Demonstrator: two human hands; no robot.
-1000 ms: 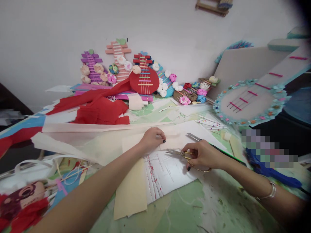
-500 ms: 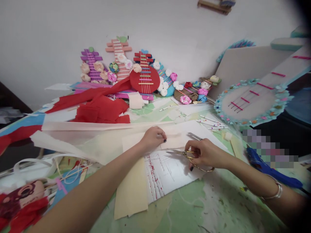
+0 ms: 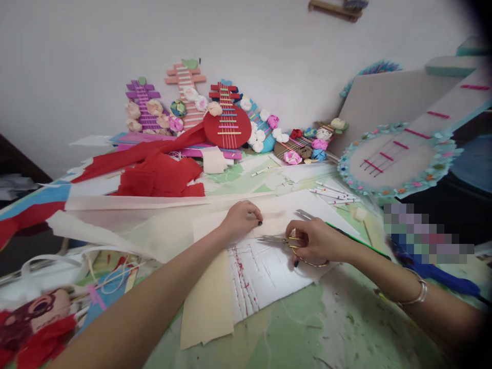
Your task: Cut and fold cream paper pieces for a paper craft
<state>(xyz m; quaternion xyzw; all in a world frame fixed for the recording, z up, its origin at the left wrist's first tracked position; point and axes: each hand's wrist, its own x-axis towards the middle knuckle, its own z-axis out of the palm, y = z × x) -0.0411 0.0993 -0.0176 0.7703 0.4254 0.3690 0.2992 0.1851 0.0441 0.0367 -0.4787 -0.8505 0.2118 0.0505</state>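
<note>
My right hand (image 3: 317,240) has its fingers in the gold handles of a pair of scissors (image 3: 273,240). The blades point left, close to the lower edge of a strip of cream paper (image 3: 272,218). With bent fingers pressed together, my left hand (image 3: 243,220) grips that strip near its middle. Beneath lies a white foam board (image 3: 280,274) scored with cut lines and red marks. A flat tool with a silver tip (image 3: 304,214) and a dark, green-edged handle passes behind my right hand. Pale yellow paper (image 3: 209,302) sticks out below my left forearm.
Decorated model lutes, including a red one (image 3: 227,127), lean against the wall. Red crepe paper (image 3: 161,177) lies at the back left. A large flower-edged lute (image 3: 384,159) and a blue glue gun (image 3: 442,274) are at right. White pens (image 3: 332,195) lie behind the board.
My right hand has moved a little left with the scissors, bringing the blades nearer my left hand. More of the green-edged handle shows. My left hand keeps its place on the paper.
</note>
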